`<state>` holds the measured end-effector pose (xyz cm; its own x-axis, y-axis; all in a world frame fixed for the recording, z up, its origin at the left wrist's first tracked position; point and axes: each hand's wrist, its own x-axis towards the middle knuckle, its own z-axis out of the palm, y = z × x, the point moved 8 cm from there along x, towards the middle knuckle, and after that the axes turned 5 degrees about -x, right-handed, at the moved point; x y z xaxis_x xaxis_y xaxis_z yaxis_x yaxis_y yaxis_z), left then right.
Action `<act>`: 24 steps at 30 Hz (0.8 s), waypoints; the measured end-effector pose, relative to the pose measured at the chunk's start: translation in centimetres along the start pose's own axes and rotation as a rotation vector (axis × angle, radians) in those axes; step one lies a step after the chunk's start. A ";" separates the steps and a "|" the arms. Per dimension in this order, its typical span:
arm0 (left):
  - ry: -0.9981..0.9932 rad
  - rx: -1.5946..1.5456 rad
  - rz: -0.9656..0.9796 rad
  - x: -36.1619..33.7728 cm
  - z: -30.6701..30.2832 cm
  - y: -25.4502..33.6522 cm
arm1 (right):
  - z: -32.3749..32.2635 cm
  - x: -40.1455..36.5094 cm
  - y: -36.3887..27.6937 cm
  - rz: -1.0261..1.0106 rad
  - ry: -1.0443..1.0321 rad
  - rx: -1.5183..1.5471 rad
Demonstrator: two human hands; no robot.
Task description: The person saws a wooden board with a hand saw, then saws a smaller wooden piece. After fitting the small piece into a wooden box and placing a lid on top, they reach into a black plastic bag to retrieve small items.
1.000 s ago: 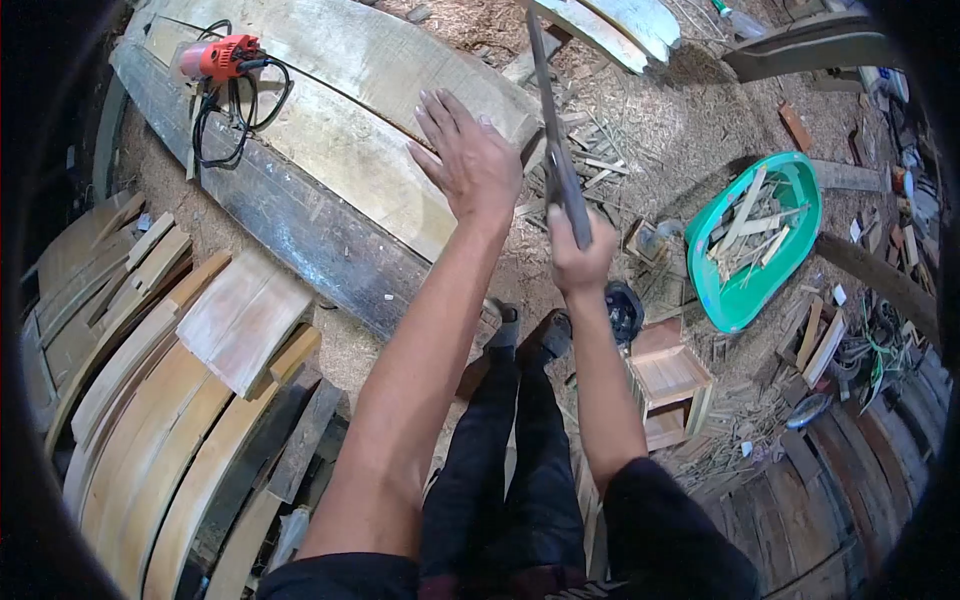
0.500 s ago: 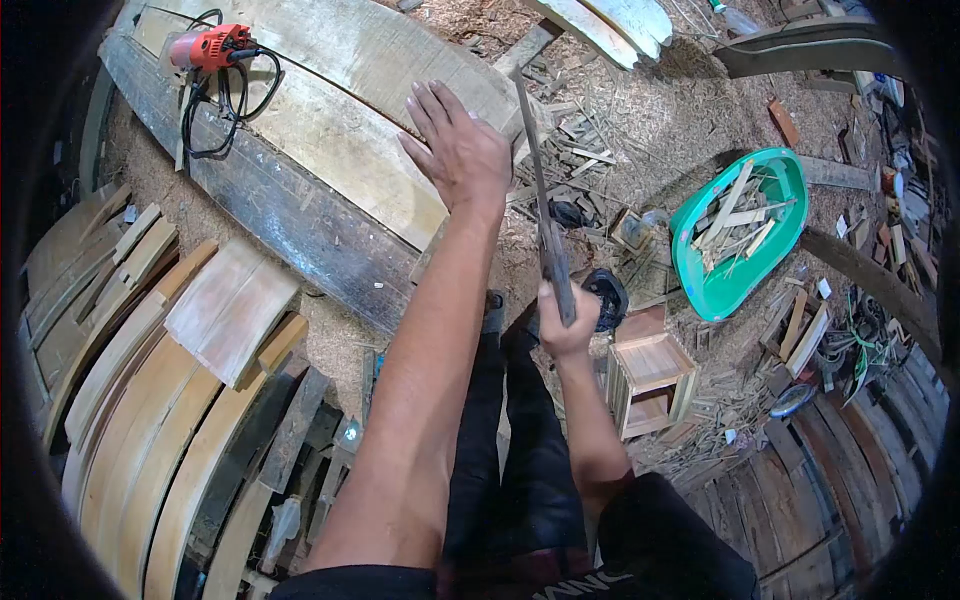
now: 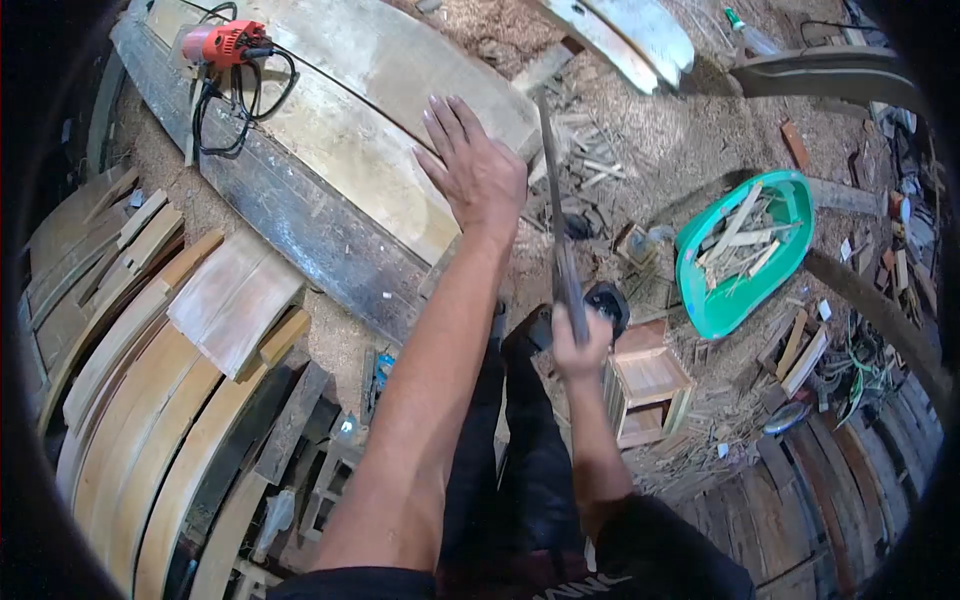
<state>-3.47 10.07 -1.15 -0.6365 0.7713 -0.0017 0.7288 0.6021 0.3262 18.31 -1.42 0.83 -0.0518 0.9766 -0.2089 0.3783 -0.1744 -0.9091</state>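
Observation:
My left hand [image 3: 478, 178] lies flat, fingers stretched, on the end of a wide wooden plank [image 3: 410, 70]. Beside that end, my right hand [image 3: 583, 340] is wrapped round the grip of a long, thin handsaw [image 3: 558, 205], slightly blurred. The saw's blade shows nearly edge-on and points away from me, along the plank's sawn end. A paler board [image 3: 350, 160] runs alongside the plank, and both rest on a dark, worn bench board [image 3: 300, 225].
A red power tool [image 3: 228, 44] with a black cord sits on the boards at upper left. At right is a green tub [image 3: 700, 310] of wood scraps, near a small wooden box frame [image 3: 650, 385]. Stacked planks [image 3: 150, 430] fill the lower left. Shavings and offcuts cover the floor.
The whole view has shifted slightly. My right hand and the saw have come a little toward me and to the right, while my left hand stays flat on the plank.

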 end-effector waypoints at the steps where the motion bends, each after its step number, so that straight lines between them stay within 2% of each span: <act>1: -0.014 0.008 0.007 -0.8 0.1 -0.1 | 1.0 2.5 0.1 0.068 -0.047 -0.010; 5: 0.007 0.000 0.023 -0.1 -0.2 0.2 | 2.5 3.9 -0.1 0.123 -0.102 0.026; 7: -0.009 -0.002 0.019 -0.3 0.0 0.2 | 0.1 -1.3 -0.5 -0.033 0.036 0.002; 9: -0.001 0.004 0.005 0.1 0.1 0.1 | 0.0 -1.2 -1.2 -0.107 0.076 0.009; 14: 0.008 -0.006 0.016 0.1 -0.2 0.2 | 2.5 5.0 0.3 0.054 -0.036 0.013; 18: 0.000 -0.020 0.020 -0.1 -0.2 0.2 | -0.7 -2.0 -0.5 -0.092 0.018 -0.049; 21: 0.015 -0.026 0.024 -0.2 -0.3 0.2 | -0.3 -0.9 0.5 0.045 0.035 0.110; 24: 0.002 -0.022 0.018 -0.2 -0.2 0.1 | 2.0 4.4 -0.2 -0.010 -0.031 0.013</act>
<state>-3.31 9.95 -0.90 -0.6239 0.7815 0.0059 0.7343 0.5835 0.3469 16.15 2.70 -0.67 -0.0844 0.9740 -0.2105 0.3654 -0.1662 -0.9159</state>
